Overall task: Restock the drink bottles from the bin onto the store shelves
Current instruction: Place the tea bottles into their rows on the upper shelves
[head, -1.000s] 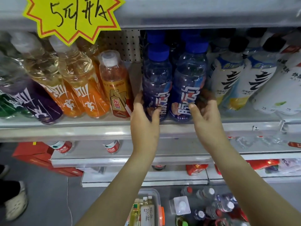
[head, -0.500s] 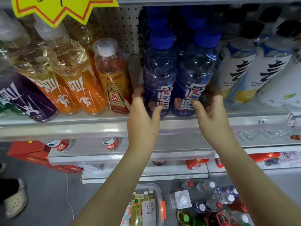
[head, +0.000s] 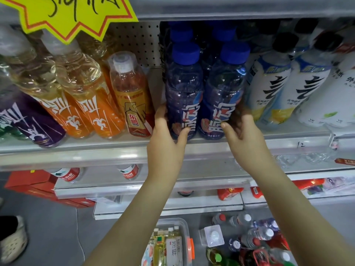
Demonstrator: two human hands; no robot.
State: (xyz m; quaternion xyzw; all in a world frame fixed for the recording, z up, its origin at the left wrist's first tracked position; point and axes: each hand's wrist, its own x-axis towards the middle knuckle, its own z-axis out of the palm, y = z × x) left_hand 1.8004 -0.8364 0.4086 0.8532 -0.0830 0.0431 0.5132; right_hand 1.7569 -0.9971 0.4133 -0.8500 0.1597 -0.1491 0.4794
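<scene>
Two blue-capped dark blue drink bottles stand side by side at the front of the shelf (head: 211, 148). My left hand (head: 165, 143) grips the base of the left blue bottle (head: 183, 93), thumb across its label. My right hand (head: 244, 137) holds the base of the right blue bottle (head: 223, 89), fingers wrapped behind it and thumb on the label. More blue-capped bottles stand behind them. The clear bin (head: 184, 227) sits on the floor below, with yellow tea bottles inside.
Orange bottles (head: 84, 96) and an amber bottle (head: 132, 96) stand left of my hands. White bottles (head: 272, 87) stand to the right. A yellow star price sign (head: 76, 14) hangs above. Loose bottles (head: 255, 239) lie on the floor, with a shoe (head: 11, 240) at left.
Both hands stay on the two blue bottles, which have slid slightly further back on the shelf. The view has shifted a little.
</scene>
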